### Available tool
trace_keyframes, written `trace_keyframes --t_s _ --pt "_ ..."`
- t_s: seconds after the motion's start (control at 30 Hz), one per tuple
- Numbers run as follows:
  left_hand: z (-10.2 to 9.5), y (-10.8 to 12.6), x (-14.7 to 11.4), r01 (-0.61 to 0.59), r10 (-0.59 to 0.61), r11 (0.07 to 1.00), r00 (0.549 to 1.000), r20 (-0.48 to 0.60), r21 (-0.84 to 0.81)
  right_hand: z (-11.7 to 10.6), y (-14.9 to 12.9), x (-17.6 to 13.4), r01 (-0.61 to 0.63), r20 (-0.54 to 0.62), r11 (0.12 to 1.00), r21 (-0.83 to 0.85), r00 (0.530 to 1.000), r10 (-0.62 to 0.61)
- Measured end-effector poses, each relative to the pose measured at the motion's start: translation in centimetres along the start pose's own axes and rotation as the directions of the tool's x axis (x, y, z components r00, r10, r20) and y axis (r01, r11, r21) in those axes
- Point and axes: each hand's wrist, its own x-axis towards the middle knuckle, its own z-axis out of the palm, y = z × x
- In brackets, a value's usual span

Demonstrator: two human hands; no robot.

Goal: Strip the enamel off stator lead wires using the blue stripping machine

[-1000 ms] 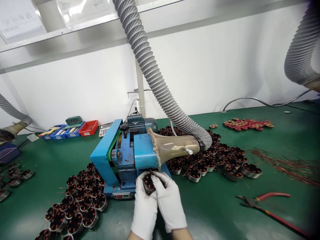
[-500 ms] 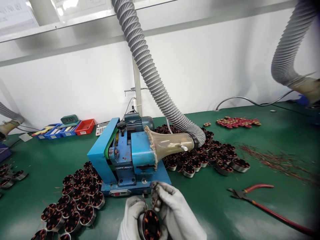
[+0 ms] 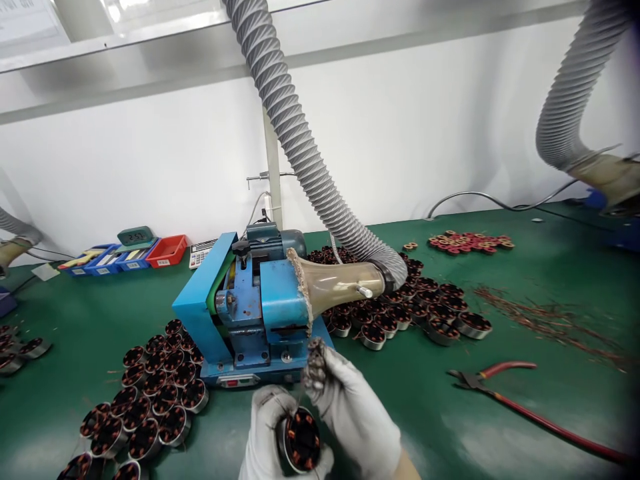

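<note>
Before the machine (image 3: 243,333), the left hand (image 3: 264,430) grips a wound ring (image 3: 304,441); the right hand's (image 3: 355,413) hold is unclear.

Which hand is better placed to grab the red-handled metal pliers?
Right, probably: the white-gloved right hand is nearer the pliers; the white-gloved left hand grips the round, silver-rimmed coil.

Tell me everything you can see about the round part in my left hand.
The round part is a short cylinder with a silvery, metal-looking outer wall and a dark inside ringed by copper-coloured windings. It is tilted, its wound face turned toward the camera, in front of the blue machine. Your gloved left hand grips it by the side. Your right hand is close by its upper edge; whether it touches the part is unclear.
</note>
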Motion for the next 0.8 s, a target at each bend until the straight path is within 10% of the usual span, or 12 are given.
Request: trace_keyframes --t_s 0.37,0.8 --pt "2.8 -2.7 3.8 0.476 -0.478 0.873 0.878 0.009 -0.103 -0.9 2.6 1.9 0.269 0.04 0.742 -0.614 0.949 -0.312" --pt "4.2 -2.9 5.3 0.402 -0.398 0.901 0.915 0.058 -0.164 -1.3 2.2 3.6 0.236 -0.021 0.749 -0.619 0.949 -0.316"
